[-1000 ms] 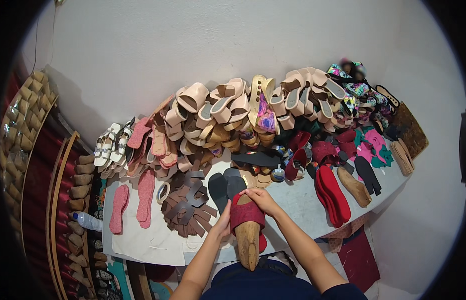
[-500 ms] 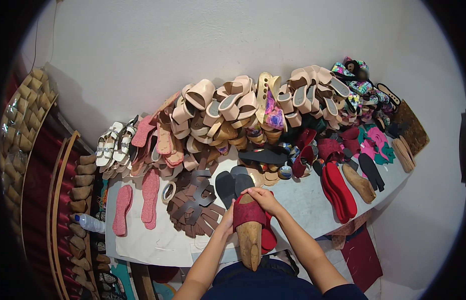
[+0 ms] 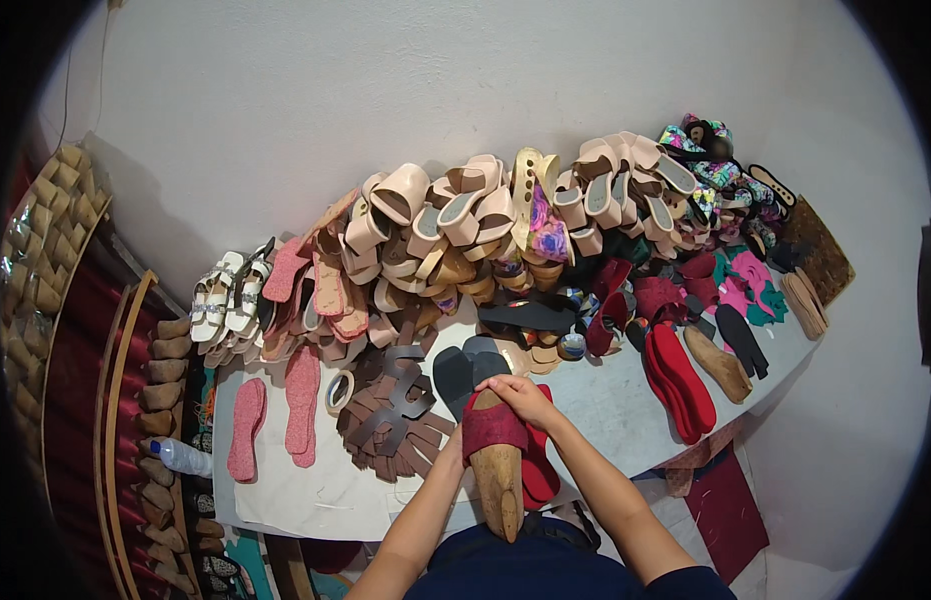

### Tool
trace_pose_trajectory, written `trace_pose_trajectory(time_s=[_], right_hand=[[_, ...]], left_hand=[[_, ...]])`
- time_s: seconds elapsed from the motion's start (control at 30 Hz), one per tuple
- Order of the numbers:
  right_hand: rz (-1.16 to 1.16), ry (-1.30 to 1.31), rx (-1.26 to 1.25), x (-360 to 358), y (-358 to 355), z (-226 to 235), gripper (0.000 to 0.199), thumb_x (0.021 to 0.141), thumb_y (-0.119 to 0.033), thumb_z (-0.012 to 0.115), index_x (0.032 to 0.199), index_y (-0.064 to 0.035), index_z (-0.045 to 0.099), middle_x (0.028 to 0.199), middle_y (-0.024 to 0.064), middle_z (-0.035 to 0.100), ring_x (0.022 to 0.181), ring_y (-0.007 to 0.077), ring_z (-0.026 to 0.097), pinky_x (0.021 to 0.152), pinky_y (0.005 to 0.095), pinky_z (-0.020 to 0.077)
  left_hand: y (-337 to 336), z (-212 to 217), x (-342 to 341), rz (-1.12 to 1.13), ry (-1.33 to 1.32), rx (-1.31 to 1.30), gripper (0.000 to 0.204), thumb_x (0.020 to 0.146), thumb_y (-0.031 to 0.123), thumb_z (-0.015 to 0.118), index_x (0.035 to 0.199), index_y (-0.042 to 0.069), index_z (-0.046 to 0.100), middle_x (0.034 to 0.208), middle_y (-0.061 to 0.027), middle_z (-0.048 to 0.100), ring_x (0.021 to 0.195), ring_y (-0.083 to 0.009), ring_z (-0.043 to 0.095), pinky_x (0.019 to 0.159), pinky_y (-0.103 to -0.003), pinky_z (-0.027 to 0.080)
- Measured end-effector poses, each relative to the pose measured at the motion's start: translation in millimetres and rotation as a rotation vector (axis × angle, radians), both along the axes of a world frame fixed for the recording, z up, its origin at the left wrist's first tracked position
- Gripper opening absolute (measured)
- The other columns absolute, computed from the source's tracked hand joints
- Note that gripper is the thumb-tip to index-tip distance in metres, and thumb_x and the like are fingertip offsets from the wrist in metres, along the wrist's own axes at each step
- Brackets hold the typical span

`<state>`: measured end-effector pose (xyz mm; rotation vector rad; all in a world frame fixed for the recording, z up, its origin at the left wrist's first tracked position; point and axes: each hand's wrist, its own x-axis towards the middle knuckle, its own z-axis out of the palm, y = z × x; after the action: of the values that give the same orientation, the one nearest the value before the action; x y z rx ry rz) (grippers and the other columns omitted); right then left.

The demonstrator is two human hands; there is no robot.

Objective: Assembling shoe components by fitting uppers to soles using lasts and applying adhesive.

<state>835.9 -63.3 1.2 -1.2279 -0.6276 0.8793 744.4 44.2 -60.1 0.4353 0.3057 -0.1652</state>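
Note:
A wooden shoe last (image 3: pixel 499 478) stands at the near edge of the white table (image 3: pixel 315 495), heel toward me. A dark red upper (image 3: pixel 491 424) is wrapped over its toe end. My right hand (image 3: pixel 523 397) grips the red upper at the toe from the right. My left hand (image 3: pixel 456 447) holds the last and upper from the left, mostly hidden behind them. A red sole (image 3: pixel 537 466) lies just under and right of the last. Two dark grey insoles (image 3: pixel 463 366) lie just beyond the toe.
Brown and black cut straps (image 3: pixel 395 412) lie to the left, with a tape roll (image 3: pixel 338 391) and pink insoles (image 3: pixel 275 410). Piled beige sandals (image 3: pixel 465 225) line the wall. Red soles (image 3: pixel 678 378), another last (image 3: pixel 718 363) and black insoles sit right. Wooden lasts (image 3: pixel 163 400) stack at left.
The view has shifted slightly; my hands stay on the last and red upper, the right hand working a little over the toe.

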Motion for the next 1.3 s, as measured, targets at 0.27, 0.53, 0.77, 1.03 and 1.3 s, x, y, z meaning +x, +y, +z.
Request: trace_pose_trajectory(time_s=[0.27,0.53,0.77,1.03,1.3], right_hand=[[0.004,-0.015,-0.012,3,-2,-9,0.029,0.089,-0.025,0.044,0.095,-0.0015,0.060,0.090,0.0034,0.059,0.083,0.0089,0.052,0.076,0.0226,0.0413],[-0.043,-0.044,-0.021,1,-5,-12,0.030,0.089,-0.026,0.043,0.094,-0.0016,0.059,0.087,0.0014,0.058,0.082,0.0076,0.051,0.075,0.0220,0.0409],[-0.031,-0.094,-0.025,-3,0,-10,0.031,0.089,-0.027,0.043,0.094,-0.0009,0.060,0.089,0.0037,0.059,0.083,0.0084,0.052,0.076,0.0222,0.0409],[-0.038,-0.041,-0.016,-2,-5,-12,0.030,0.089,-0.027,0.044,0.094,-0.0017,0.060,0.087,0.0013,0.058,0.083,0.0081,0.050,0.076,0.0225,0.0397],[-0.043,-0.022,-0.029,1,-3,-26,0.030,0.089,-0.027,0.043,0.093,-0.0019,0.060,0.086,0.0015,0.058,0.081,0.0074,0.050,0.075,0.0220,0.0406]], left_hand=[[4,6,-3,0.137,0.092,0.452,0.028,0.087,0.027,0.046,0.100,0.003,0.054,0.089,-0.0059,0.059,0.075,-0.0125,0.058,0.065,-0.024,0.048],[6,23,-30,0.385,0.263,0.708,0.039,0.088,0.031,0.044,0.078,-0.002,0.061,0.066,-0.0035,0.058,0.056,-0.0090,0.052,0.052,-0.021,0.041],[-3,22,-39,0.547,0.140,1.011,0.034,0.089,0.026,0.045,0.076,-0.002,0.060,0.063,0.0020,0.052,0.055,-0.0034,0.041,0.050,-0.019,0.035],[-3,8,-81,0.346,-0.027,1.150,0.026,0.084,0.016,0.051,0.100,-0.004,0.057,0.084,-0.0048,0.057,0.081,-0.0111,0.053,0.071,-0.021,0.042],[-8,12,-106,0.134,-0.066,1.268,0.030,0.075,0.001,0.057,0.105,-0.002,0.054,0.093,-0.0068,0.055,0.089,-0.0115,0.052,0.078,-0.023,0.041]])
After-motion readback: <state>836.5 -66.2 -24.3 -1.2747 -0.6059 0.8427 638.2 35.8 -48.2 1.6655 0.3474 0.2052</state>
